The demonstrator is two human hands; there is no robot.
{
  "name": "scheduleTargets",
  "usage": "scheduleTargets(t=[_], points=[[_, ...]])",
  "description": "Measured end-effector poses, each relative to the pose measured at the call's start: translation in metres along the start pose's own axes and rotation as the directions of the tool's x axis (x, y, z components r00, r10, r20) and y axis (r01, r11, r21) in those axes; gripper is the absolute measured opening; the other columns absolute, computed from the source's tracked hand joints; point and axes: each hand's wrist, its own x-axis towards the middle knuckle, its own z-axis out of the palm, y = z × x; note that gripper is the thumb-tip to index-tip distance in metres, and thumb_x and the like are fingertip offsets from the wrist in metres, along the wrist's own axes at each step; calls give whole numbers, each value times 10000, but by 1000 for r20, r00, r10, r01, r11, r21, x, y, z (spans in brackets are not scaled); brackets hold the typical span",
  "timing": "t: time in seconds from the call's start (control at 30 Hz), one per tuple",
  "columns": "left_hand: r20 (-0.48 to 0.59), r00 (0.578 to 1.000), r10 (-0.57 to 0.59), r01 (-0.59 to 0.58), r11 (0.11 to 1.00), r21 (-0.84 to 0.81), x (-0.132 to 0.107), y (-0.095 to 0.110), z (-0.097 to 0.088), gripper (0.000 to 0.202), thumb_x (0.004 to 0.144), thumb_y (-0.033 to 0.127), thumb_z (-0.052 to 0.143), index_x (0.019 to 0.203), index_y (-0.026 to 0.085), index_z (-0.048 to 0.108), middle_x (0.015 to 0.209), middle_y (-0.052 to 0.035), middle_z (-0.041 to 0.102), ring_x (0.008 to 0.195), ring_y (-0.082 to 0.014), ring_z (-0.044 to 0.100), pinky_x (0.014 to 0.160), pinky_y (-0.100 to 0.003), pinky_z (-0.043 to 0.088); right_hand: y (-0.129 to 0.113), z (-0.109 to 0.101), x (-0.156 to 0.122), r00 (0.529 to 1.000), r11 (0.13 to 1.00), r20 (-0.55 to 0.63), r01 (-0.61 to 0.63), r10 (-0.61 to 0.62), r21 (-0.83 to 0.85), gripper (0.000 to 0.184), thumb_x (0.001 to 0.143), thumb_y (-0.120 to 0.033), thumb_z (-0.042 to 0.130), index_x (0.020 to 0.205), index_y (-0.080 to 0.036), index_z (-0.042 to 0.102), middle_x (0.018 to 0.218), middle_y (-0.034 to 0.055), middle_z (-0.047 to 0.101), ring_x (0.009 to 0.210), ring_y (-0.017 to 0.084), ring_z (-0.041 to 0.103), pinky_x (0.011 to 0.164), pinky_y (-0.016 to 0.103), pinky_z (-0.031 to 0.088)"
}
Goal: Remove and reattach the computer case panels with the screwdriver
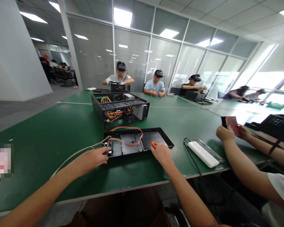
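Observation:
A black computer case panel (156, 138) lies flat on the green table (49, 138) in front of me. An orange ribbon cable (130, 132) loops over it. My left hand (91, 159) rests at the panel's near left corner, fingers curled against small round parts and a white cable (75, 153). My right hand (162, 154) is closed round an orange-handled tool (153, 144) at the panel's near edge. The open computer case (119, 108) stands farther back, with wires inside.
A white power bank (202, 153) on a dark pad lies to the right. A neighbour at my right holds a red card (232, 124). Several people sit along the table's far side with other cases. The table's edge runs close to me.

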Motion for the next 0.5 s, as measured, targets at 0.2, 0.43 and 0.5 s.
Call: scheduleTargets(t=[0.2, 0.43, 0.5], points=[[-189, 943, -274, 225, 944, -243, 56, -64, -19, 361, 823, 424, 398, 969, 218, 656, 969, -26, 638, 844, -147, 584, 802, -236, 428, 0, -2, 2, 1000, 1000, 27, 1, 0, -16, 483, 826, -520, 345, 840, -142, 646, 839, 152, 653, 796, 251, 626, 670, 316, 433], [-109, 947, -303, 278, 939, -201, 119, -102, 16, 290, 744, 317, 493, 935, 176, 658, 906, -49, 674, 811, -168, 606, 750, -243, 433, 2, -48, 4, 971, 984, -225, 114, -81, 140, 404, 832, -515, 374, 815, -164, 573, 696, 80, 619, 671, 192, 595, 595, 257, 384], [-122, 939, -321, 295, 935, -195, 120, -107, 23, 271, 736, 333, 509, 906, 180, 654, 848, -41, 674, 759, -164, 606, 699, -237, 435, -4, -75, 11, 918, 910, -344, 303, -199, 283, 379, 853, -492, 350, 810, -168, 541, 661, 42, 591, 627, 157, 567, 581, 236, 369]])
